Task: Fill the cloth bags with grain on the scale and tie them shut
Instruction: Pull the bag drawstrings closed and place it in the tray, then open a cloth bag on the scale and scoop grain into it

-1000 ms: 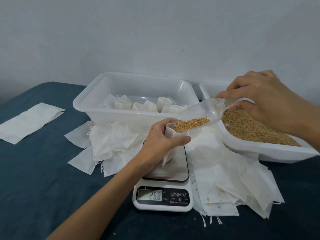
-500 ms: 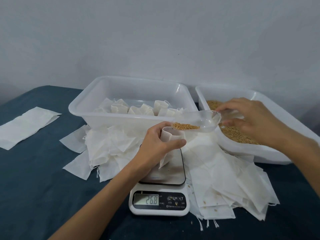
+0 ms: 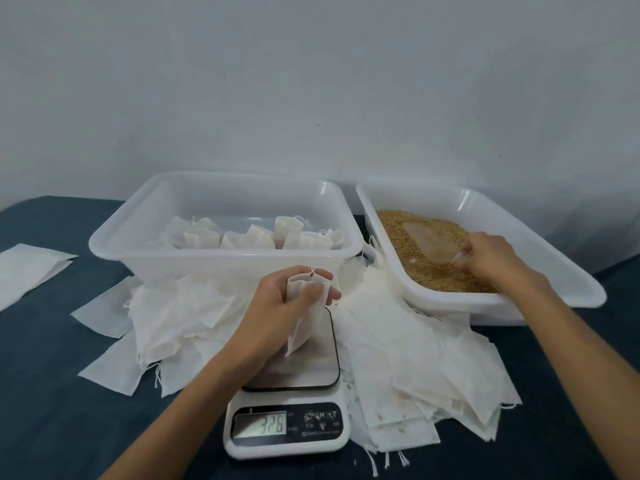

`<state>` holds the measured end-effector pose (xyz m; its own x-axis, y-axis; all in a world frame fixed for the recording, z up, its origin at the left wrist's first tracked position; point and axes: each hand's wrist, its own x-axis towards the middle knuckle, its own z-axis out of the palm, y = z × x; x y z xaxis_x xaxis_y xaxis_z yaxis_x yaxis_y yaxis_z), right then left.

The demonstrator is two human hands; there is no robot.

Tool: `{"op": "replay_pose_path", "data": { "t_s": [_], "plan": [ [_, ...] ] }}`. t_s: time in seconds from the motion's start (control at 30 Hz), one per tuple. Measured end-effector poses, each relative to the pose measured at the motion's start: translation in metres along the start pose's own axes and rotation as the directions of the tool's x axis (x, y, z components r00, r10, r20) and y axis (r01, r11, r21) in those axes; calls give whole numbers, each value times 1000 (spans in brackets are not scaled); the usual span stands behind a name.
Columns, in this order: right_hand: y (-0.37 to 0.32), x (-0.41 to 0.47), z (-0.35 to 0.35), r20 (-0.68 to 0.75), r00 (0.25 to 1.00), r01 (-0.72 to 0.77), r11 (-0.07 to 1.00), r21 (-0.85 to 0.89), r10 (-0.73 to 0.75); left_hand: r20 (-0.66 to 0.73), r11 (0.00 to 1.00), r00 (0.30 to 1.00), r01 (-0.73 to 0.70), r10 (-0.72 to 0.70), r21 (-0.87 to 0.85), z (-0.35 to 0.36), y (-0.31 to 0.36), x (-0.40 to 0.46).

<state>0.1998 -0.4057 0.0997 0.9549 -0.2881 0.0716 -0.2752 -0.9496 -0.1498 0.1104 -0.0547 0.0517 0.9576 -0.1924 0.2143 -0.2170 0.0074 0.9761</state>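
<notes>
The left hand (image 3: 287,299) grips a small white cloth bag (image 3: 304,306), fingers and thumb curled round its upper part with the open mouth standing just above the fingertips. Below the fingers the bag's lower end hangs down to the steel platform of a white digital kitchen scale (image 3: 294,403), whose display reads 326 as best as can be made out.

The right hand (image 3: 491,254) pinches the handle of a clear plastic scoop (image 3: 429,242), whose bowl lies beyond the fingertips on the golden-brown grain (image 3: 415,268) inside a white plastic tray (image 3: 540,296).

Beyond the left hand's knuckles stands a translucent white plastic tub (image 3: 221,258) holding a row of filled white bags (image 3: 249,237). Loose flat white cloth bags (image 3: 415,368) lie heaped on the dark blue tablecloth (image 3: 52,393) on both sides of the scale, spreading under the left fingers and below the right wrist. Well apart from the left hand, near the picture's left edge, lies 1 more flat white cloth piece (image 3: 27,271).
</notes>
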Motion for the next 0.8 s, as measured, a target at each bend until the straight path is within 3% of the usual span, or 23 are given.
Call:
{"op": "replay_pose_path", "data": {
  "t_s": [0.13, 0.2, 0.27, 0.33, 0.43, 0.53, 0.63, 0.8],
  "plan": [
    [-10, -3, -2, 139, 990, 8, 989, -146, 12, -3, 1000, 1000, -25, 25, 5, 2, 1, 2],
    [-17, -9, -5, 95, 995, 33, 979, -201, -15, -27, 999, 999, -38, 37, -9, 0, 7, 8],
    [-29, -17, -8, -120, 986, 102, 986, -132, -118, -61, 998, 996, -63, 62, -22, -5, 17, 20],
    [-53, -33, -10, -387, 896, 280, 954, 107, -220, -104, 994, 990, -102, 97, -40, -12, 31, 40],
    [-102, -72, -5, -604, 752, 552, 752, 359, -263, -168, 994, 981, -101, 95, -28, -26, 49, 80],
    [-134, -102, 14, -574, 763, 621, 582, 525, -297, -164, 990, 986, -4, 28, 141, -39, 51, 116],
    [-142, -112, 34, -467, 797, 603, 544, 584, -383, -168, 930, 985, 96, -38, 354, -42, 35, 133],
    [-138, -109, 52, -401, 817, 571, 481, 665, -415, -207, 726, 972, 222, -112, 651, -41, 16, 138]
  ]
}}
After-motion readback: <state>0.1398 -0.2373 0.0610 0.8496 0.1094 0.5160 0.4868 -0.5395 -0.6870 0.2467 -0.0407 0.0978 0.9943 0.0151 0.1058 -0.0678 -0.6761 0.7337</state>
